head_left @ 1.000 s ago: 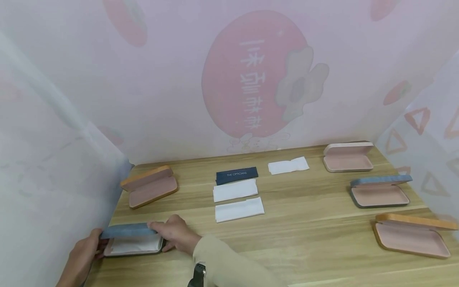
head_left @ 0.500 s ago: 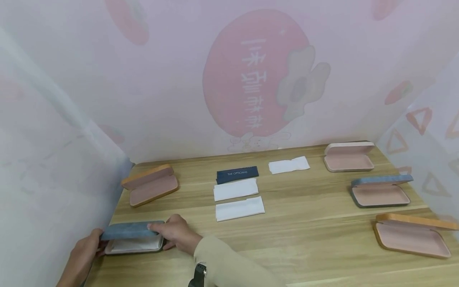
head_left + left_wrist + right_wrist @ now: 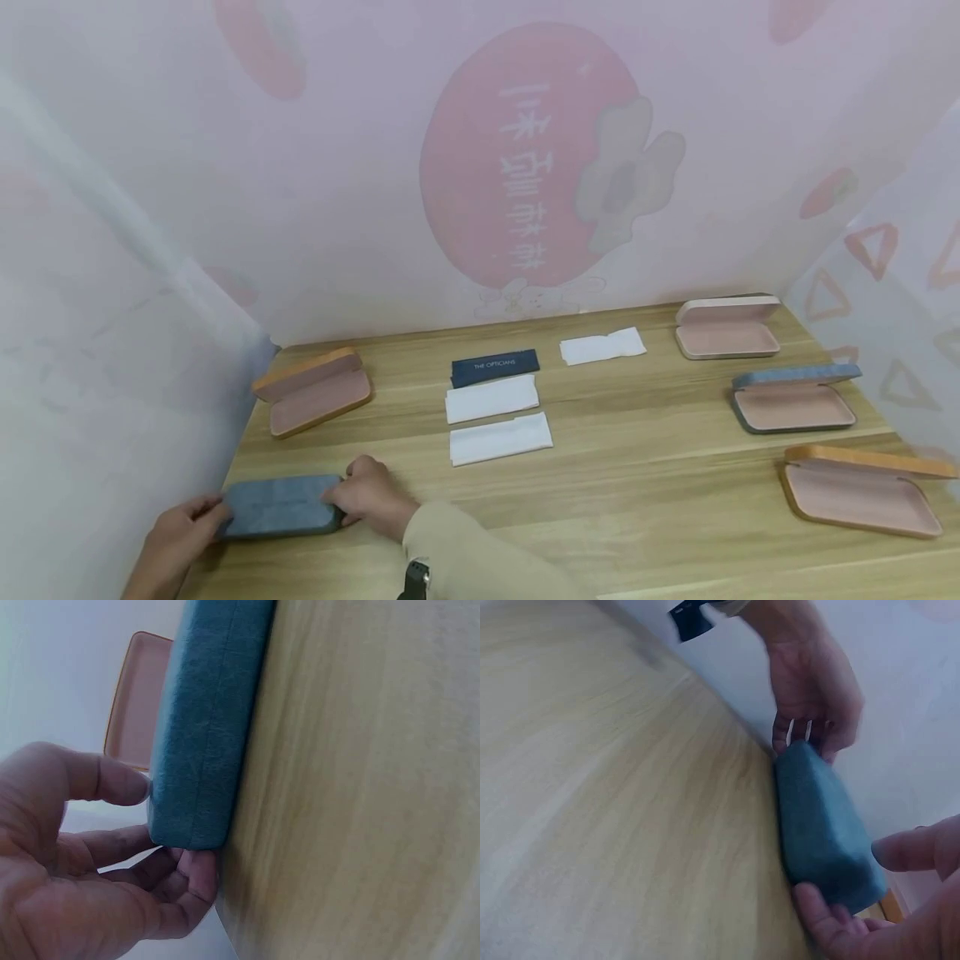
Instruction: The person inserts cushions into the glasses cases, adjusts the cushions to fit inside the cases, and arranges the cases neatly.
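Observation:
A blue-grey glasses case lies closed on the wooden table at the near left, its lid down over the folded white cloth that was visible inside. My left hand holds its left end, the thumb against the lid and the fingers curled at the end and lower edge. At the opposite end, my right hand grips the case with the thumb at the top edge and fingers low at the side. The right wrist view has both hands on the case, one at each end.
Behind it stands an open orange case. Mid-table lie a dark cloth marked "THE OPTICIANS" and white cloths. Open white, blue and orange cases line the right. Walls border the table's left and back.
The blue-grey case's lid has come down from half raised to closed, hiding the white cloth inside. My left thumb has moved onto the lid; both hands stay at the case's ends.

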Action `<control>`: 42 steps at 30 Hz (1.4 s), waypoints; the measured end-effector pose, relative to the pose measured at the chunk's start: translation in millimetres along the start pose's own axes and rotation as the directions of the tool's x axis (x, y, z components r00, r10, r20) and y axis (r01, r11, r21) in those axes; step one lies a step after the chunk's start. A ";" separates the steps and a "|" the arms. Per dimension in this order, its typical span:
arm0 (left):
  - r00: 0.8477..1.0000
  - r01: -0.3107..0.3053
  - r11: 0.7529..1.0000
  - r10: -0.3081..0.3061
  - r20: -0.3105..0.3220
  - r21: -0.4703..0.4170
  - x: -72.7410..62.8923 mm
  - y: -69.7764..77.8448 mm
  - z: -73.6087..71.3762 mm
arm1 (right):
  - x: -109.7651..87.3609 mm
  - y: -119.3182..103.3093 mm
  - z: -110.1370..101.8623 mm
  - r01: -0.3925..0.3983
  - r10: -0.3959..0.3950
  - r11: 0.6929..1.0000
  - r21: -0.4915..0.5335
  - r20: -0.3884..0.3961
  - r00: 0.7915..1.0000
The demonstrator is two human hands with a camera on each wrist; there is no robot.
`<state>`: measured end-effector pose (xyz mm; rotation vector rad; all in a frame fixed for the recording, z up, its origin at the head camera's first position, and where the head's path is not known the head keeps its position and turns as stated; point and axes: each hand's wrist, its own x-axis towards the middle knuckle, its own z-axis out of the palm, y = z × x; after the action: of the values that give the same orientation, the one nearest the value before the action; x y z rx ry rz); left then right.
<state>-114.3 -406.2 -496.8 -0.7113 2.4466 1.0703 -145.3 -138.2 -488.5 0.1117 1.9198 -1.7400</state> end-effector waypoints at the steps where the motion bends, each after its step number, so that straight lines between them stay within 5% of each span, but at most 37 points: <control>1: 1.000 -0.014 1.000 0.014 0.011 0.003 0.0 -1.4 1.0 | 0.0 1.4 0.4 0.005 -0.005 1.000 -0.014 -0.006 1.000; 14: 0.997 -0.069 0.994 0.072 -0.037 0.080 -2.7 -2.3 0.8 | -4.7 3.2 -1.8 0.040 -0.039 0.998 -0.053 0.024 0.999; 19: 0.984 -0.124 0.969 0.148 -0.098 0.213 -16.3 -0.8 -4.1 | -6.8 4.5 -8.2 0.071 -0.068 0.997 -0.034 0.066 0.995; 24: 0.965 -0.132 0.958 0.183 -0.188 0.256 -35.4 13.5 -3.0 | -6.7 8.3 -18.9 0.088 -0.087 0.996 -0.014 0.075 0.993; 30: 0.937 -0.183 0.956 0.240 -0.252 0.227 -54.4 38.8 15.6 | -9.7 11.0 -33.4 0.101 -0.098 0.994 -0.032 0.068 0.993; 36: 0.873 -0.352 0.905 0.410 -0.264 0.239 -69.4 65.3 50.1 | -16.7 12.8 -54.3 0.111 -0.108 0.993 -0.032 0.084 0.991; 42: 0.865 -0.430 0.882 0.464 -0.192 0.194 -76.1 89.9 86.7 | -20.7 18.1 -80.3 0.120 -0.117 0.993 -0.020 0.090 0.989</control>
<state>-94.1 -265.6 -461.9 -0.2263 2.9532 0.9901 -147.0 -53.5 -494.1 -0.0896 1.9178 -1.7648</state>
